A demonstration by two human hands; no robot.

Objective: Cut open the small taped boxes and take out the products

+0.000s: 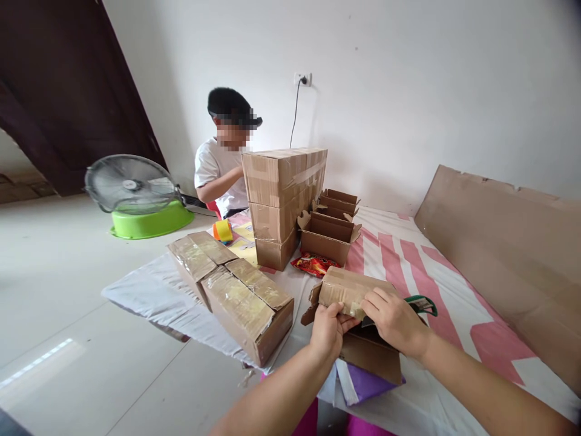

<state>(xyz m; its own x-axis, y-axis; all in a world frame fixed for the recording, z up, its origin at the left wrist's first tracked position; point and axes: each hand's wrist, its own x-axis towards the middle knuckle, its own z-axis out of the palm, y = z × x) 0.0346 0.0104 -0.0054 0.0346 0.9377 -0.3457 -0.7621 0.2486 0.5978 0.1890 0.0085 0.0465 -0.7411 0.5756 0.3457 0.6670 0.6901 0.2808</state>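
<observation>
A brown cardboard box (pixel 363 280) lies in front of me at the table's near edge, with a flap hanging open toward me. My left hand (pixel 330 330) pinches the edge of its lid between thumb and fingers. On the right, my right hand (pixel 396 321) has its fingers curled on the same lid edge, close to a piece of tape. Just behind that hand, a green-edged tool (pixel 424 305) shows in part; its kind is unclear. Under the box sits a purple package (pixel 370 383). The box's inside is mostly hidden by my hands.
Taped boxes (pixel 238 290) lie at left; a stack of boxes (pixel 267 209) stands behind them. Open boxes (pixel 327 233), a red packet (pixel 315 264) and tape rolls (pixel 222 231) are nearby. Another person (pixel 222 163) sits across. A large cardboard sheet (pixel 499 260) leans right.
</observation>
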